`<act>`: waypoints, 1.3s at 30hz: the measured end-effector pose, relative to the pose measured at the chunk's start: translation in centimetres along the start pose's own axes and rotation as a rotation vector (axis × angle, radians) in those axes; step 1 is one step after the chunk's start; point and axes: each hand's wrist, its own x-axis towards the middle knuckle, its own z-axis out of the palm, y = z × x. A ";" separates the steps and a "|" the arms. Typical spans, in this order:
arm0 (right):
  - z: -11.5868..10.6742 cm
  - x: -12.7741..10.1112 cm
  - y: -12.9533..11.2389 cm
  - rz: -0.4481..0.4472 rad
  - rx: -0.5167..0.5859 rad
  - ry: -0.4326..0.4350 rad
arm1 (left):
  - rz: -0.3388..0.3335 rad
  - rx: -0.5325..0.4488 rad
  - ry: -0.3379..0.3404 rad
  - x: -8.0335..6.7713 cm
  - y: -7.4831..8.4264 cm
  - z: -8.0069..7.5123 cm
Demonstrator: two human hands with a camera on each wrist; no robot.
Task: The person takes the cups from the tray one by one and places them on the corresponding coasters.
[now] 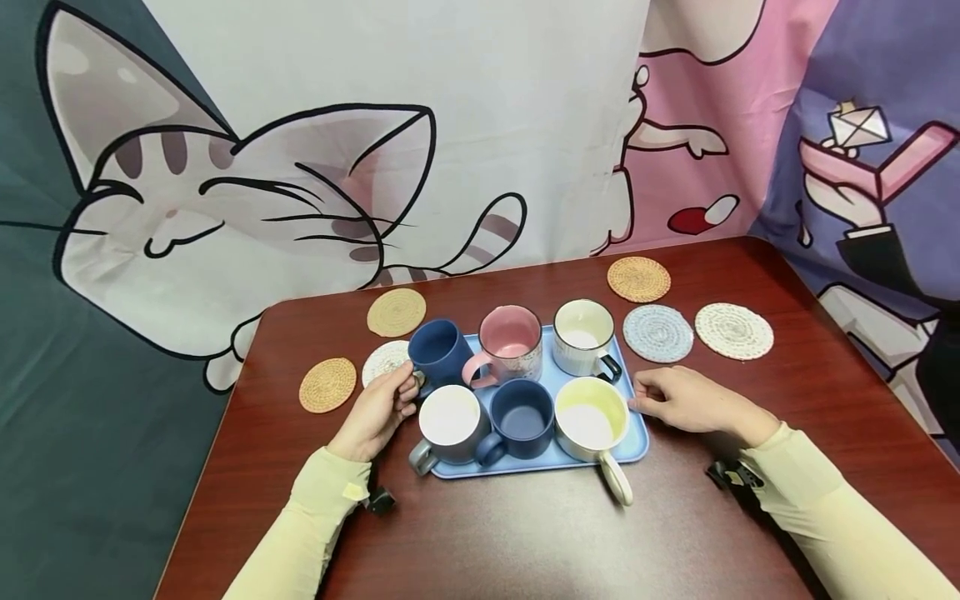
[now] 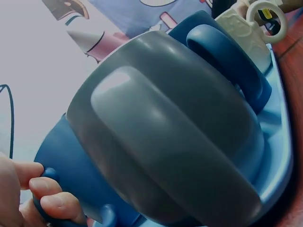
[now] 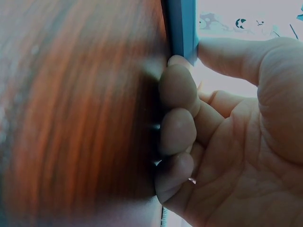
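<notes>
You have three tan woven coasters [image 1: 638, 278] [image 1: 396, 312] [image 1: 327, 384], a pale blue coaster [image 1: 657, 333] and a cream coaster [image 1: 733, 331] lying on your reddish-brown table [image 1: 525, 533], with a cartoon cat backdrop [image 1: 225, 208] behind.

Light blue rectangular plastic tray [image 1: 636, 442] carrying six ceramic mugs on a dark red-brown bench [image 1: 525, 542], left hand [image 1: 377, 410] at the dark blue ceramic mug [image 1: 438, 350], right hand [image 1: 686, 398] touching the tray's right edge, round woven coasters [image 1: 639, 278] around it.

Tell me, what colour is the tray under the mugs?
The tray is light blue, clearest in the head view.
</notes>
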 end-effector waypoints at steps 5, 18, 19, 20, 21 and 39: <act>0.0 0.1 0.0 0.003 -0.004 -0.002 | -0.004 0.054 -0.007 0.0 0.5 0.3; 0.2 0.0 0.1 0.012 0.013 0.002 | 0.032 0.107 0.019 0.9 2.3 0.2; 0.2 0.0 0.1 0.012 0.012 0.002 | 0.045 0.110 0.026 1.0 2.6 0.2; 0.1 0.0 0.1 0.012 0.011 0.002 | 0.056 0.107 0.031 1.1 2.9 0.1; 0.1 0.0 0.1 0.011 0.011 0.002 | 0.067 0.099 0.042 1.2 3.2 0.1; 0.1 -0.1 -0.1 0.010 0.011 -0.001 | 0.172 0.105 0.217 4.6 6.4 -2.0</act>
